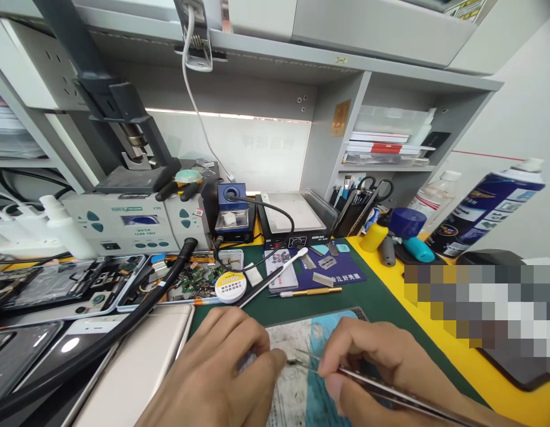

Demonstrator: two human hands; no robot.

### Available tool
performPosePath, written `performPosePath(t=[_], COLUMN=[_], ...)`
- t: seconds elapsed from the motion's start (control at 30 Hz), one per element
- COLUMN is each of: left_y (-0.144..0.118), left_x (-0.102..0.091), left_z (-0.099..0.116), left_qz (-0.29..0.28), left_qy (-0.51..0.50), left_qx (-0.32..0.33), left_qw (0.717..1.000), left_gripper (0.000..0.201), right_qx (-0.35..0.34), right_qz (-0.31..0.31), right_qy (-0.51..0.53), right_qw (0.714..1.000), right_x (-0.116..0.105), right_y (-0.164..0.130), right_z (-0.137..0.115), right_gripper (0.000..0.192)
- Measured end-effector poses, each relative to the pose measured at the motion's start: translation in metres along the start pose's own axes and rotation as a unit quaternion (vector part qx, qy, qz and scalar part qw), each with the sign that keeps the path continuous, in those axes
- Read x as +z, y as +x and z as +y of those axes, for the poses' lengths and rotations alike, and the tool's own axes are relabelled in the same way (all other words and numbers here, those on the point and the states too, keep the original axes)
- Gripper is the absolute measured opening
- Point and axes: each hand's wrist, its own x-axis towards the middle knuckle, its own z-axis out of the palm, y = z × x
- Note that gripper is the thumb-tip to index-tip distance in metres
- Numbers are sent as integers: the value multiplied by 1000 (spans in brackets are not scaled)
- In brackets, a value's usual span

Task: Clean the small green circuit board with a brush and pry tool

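Note:
My right hand (pixel 368 367) is closed around a pair of metal tweezers (pixel 390 392), whose thin tips point left and stand slightly apart. Beside those tips, at the fingertips of my left hand (pixel 225 367), is a tiny dark piece (pixel 293 360), too small to name. The left fingers are curled in, and something clear and bluish (pixel 247 360) shows partly between them. Beneath both hands lies a smudged white and blue work sheet (pixel 296 388) on the green mat (pixel 385 305).
Behind my hands are a gold-handled craft knife (pixel 319 292), loose blades (pixel 327 262) and a long white-tipped swab (pixel 296 255). Trays of phone parts (pixel 199 281) and a black hose (pixel 136 329) fill the left. A soldering station (pixel 136 222) and hot plate (pixel 292 213) stand behind; a spray can (pixel 483 204) leans right.

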Motion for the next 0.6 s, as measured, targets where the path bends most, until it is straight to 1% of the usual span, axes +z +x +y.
performPosePath(t=[0.13,0.27,0.37,0.5,0.6], left_y=[-1,-1,0,1,1], left_x=[0,0,-2,-5,-3], left_z=[1,1,1,1,-1], left_qz=[8,-9,-13,-11,-11], left_qy=[-10,-33,-34,-32,-31], left_qx=[-6,-24,-18,-10,-9], left_qw=[1000,999,999,999,999], left_gripper=[24,28,28,27,25], right_qx=[16,18,14,10,24], right_qz=[-10,-6,-6,-11,-6], right_qy=[-14,-41,-49,-34,-8], right_qw=[1000,999,999,999,1000], right_x=[-1,-2,-2,-4,-4], right_y=[0,-2,-2,0,0], right_z=[-4,-7,-7,-8,-10], right_gripper=[7,7,9,12,13])
